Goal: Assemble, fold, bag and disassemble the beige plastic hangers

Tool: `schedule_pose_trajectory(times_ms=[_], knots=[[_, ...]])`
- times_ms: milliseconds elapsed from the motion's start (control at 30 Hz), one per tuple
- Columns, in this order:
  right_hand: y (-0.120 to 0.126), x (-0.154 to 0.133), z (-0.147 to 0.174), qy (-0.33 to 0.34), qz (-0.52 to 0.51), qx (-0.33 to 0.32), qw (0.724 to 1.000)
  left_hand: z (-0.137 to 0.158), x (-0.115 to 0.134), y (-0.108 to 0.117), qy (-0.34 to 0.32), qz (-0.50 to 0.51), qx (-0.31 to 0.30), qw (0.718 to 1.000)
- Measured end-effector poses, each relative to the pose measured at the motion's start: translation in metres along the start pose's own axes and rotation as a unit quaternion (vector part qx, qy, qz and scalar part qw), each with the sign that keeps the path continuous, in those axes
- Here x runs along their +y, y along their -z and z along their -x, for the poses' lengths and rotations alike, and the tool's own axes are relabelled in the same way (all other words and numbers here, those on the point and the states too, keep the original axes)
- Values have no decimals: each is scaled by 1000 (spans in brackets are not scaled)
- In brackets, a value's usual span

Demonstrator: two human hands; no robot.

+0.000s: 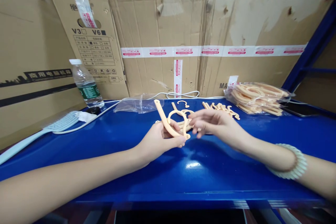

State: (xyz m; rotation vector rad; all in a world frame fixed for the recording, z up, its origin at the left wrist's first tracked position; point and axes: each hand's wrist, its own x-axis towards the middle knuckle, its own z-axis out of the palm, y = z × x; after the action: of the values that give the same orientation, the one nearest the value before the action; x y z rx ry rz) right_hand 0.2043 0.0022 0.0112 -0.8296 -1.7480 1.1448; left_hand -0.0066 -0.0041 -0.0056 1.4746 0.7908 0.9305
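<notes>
My left hand (152,145) is closed around a peach-coloured plastic hanger arm (163,117), which slants up to the left. A curved hanger hook (186,123) of the same colour meets the arm's lower end near my thumb. Just right of the hook, my right hand (222,126) hovers with bent fingers apart and nothing visible in them. Behind the hands lie more hanger pieces, partly hidden by them. One loose hook (182,103) rests beyond these on the blue table (147,182). A small pile of hooks (223,108) lies behind my right hand.
At the back right, a clear bag of hanger parts (258,96) sits beside a dark flat device (301,109). On the left are a water bottle (88,87), a pale blue hairbrush (56,124) and a white cable (110,106). Crumpled plastic (139,104) lies before cardboard (157,24).
</notes>
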Motion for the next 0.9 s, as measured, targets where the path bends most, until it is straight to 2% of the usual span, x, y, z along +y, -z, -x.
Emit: schedule_pose_trajectory(times_ms=[67,100,200,267,300,400,533,633,767,833,900], knots=[[24,-2,-9,69,137,51,987,0,2,0,8,9,8,1000],[36,-1,-13,106,221,70,967,0,3,0,11,12,10,1000],[68,11,-26,170,448,39,877,0,5,0,20,13,12,1000],[80,24,-32,167,523,2,836,0,6,0,26,10,11,1000],[84,30,-34,160,544,-12,824,0,6,1,28,10,11,999],[88,45,-38,141,568,-37,810,0,5,1,30,15,12,999],[86,48,-40,131,534,-23,835,-1,4,1,39,33,20,999],[83,39,-38,114,457,25,882,-2,5,0,46,46,30,997],[73,21,-30,52,281,125,950,-2,4,2,51,64,40,996],[64,12,-24,53,175,158,970,-2,3,3,50,69,39,996],[50,4,-18,73,74,177,979,-2,2,4,47,73,35,996]])
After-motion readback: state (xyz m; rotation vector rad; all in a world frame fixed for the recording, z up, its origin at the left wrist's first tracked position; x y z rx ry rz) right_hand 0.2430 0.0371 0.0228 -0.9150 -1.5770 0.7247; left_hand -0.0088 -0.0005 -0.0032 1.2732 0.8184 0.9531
